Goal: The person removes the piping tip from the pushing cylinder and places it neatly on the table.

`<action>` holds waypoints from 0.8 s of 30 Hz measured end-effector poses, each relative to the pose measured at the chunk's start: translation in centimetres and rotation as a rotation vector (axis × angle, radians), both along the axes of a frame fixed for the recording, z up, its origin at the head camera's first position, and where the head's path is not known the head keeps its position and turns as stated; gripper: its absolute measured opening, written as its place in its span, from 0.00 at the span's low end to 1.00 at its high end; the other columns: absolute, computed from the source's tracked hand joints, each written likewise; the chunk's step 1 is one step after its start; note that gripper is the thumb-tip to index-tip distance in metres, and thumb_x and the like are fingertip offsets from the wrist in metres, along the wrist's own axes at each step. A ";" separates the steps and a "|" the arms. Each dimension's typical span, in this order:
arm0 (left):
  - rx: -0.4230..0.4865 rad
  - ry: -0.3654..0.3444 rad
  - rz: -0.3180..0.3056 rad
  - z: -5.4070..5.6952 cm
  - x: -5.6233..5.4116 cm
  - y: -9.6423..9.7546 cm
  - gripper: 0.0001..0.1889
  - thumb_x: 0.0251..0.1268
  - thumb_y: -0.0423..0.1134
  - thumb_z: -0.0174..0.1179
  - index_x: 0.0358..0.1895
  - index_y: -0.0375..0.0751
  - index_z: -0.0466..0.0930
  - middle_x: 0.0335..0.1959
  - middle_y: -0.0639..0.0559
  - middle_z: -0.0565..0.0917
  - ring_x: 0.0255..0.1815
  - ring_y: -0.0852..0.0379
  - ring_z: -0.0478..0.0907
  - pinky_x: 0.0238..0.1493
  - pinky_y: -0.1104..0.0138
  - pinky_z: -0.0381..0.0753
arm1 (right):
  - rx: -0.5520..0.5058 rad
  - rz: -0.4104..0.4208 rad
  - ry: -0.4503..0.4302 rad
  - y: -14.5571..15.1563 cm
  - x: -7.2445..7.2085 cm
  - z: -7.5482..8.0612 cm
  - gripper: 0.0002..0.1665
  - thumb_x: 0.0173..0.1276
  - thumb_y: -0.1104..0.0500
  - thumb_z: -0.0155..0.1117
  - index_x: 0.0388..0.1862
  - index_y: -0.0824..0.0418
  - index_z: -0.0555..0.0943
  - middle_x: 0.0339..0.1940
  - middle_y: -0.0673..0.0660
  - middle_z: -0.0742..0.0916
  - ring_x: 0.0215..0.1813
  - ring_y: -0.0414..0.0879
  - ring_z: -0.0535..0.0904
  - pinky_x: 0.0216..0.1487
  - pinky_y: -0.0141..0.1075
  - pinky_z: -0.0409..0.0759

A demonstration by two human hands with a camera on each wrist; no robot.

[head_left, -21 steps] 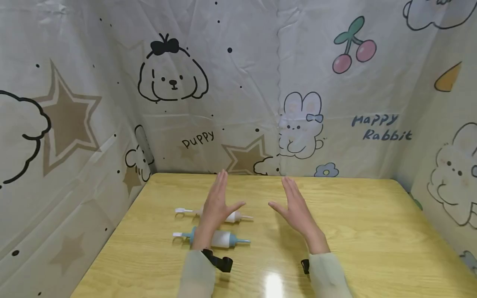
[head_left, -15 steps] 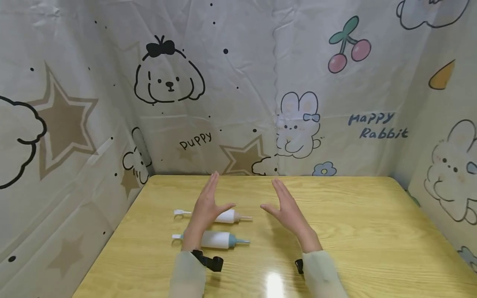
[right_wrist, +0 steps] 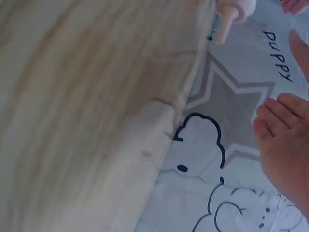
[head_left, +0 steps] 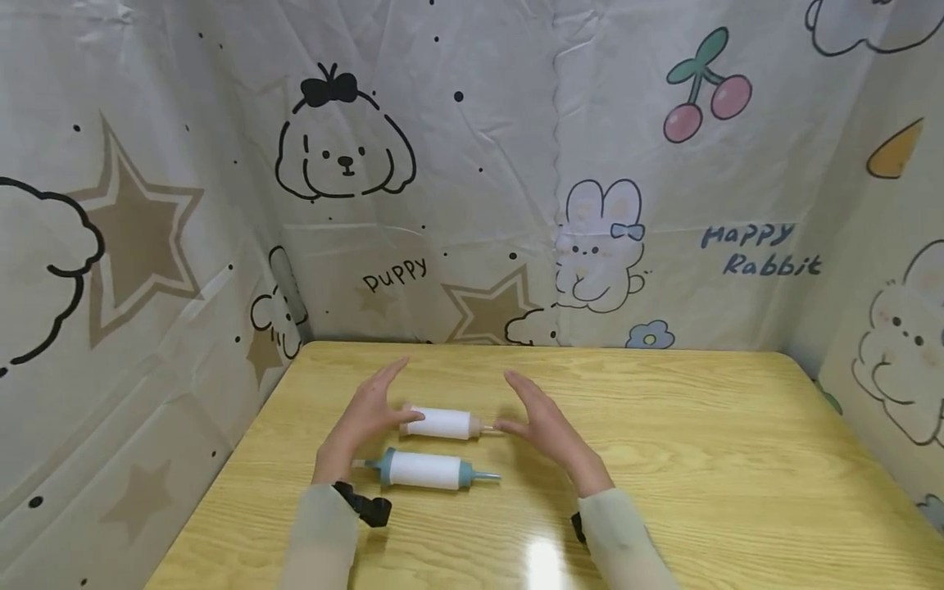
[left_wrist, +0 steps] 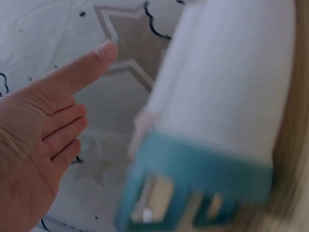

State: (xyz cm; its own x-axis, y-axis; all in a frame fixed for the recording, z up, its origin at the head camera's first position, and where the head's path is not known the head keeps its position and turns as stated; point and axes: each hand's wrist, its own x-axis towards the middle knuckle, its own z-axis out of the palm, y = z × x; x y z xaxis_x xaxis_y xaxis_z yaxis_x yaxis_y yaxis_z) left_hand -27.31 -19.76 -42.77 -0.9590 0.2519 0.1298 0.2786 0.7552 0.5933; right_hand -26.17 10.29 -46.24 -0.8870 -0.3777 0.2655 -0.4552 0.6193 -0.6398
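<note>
Two syringe-like tubes lie side by side on the wooden table point(head_left: 701, 459). The nearer tube point(head_left: 425, 470) has a white barrel, teal ends and a thin teal tip pointing right; it looms large and blurred as the teal-ended tube point(left_wrist: 222, 87) in the left wrist view. Behind it lies a tube with beige ends point(head_left: 445, 424). My left hand point(head_left: 363, 418) hovers at the left ends of both, fingers extended and thumb spread, covering the beige tube's left end. Near that tube's tip, my right hand point(head_left: 546, 418) is likewise spread, holding nothing. Whether either hand touches a tube, I cannot tell.
Printed cloth point(head_left: 472, 164) with cartoon animals, stars and lettering hangs behind the table and along both sides. A bright reflection lies on the table's front middle. Black straps with small cameras sit at both wrists.
Both hands have come lower and towards the tubes, moving left. The left hand has shifted off the middle of the barrels to their left ends. The tubes themselves lie about where they were.
</note>
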 end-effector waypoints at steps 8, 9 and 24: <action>-0.050 -0.102 -0.036 -1.8 -1.1 -2.0 0.45 0.51 0.46 0.75 0.73 0.39 0.64 0.72 0.36 0.68 0.73 0.33 0.62 0.70 0.40 0.66 | 0.079 0.042 -0.062 -1.1 -0.8 -0.4 0.42 0.64 0.55 0.70 0.72 0.69 0.65 0.71 0.67 0.72 0.74 0.62 0.66 0.76 0.52 0.65; -0.042 -0.125 -0.039 -2.0 -1.2 -2.0 0.44 0.51 0.46 0.75 0.72 0.40 0.65 0.72 0.37 0.68 0.73 0.34 0.62 0.70 0.40 0.67 | 0.087 0.046 -0.079 -1.1 -0.9 -0.5 0.40 0.64 0.56 0.70 0.70 0.70 0.66 0.70 0.68 0.74 0.73 0.62 0.68 0.75 0.53 0.66; 0.010 -0.150 -0.149 -3.8 -1.4 -2.4 0.33 0.52 0.34 0.73 0.64 0.32 0.74 0.63 0.34 0.78 0.61 0.37 0.78 0.58 0.52 0.82 | 0.207 0.126 -0.045 -1.9 -1.3 -1.2 0.06 0.64 0.65 0.68 0.36 0.69 0.81 0.31 0.58 0.85 0.31 0.41 0.75 0.32 0.31 0.78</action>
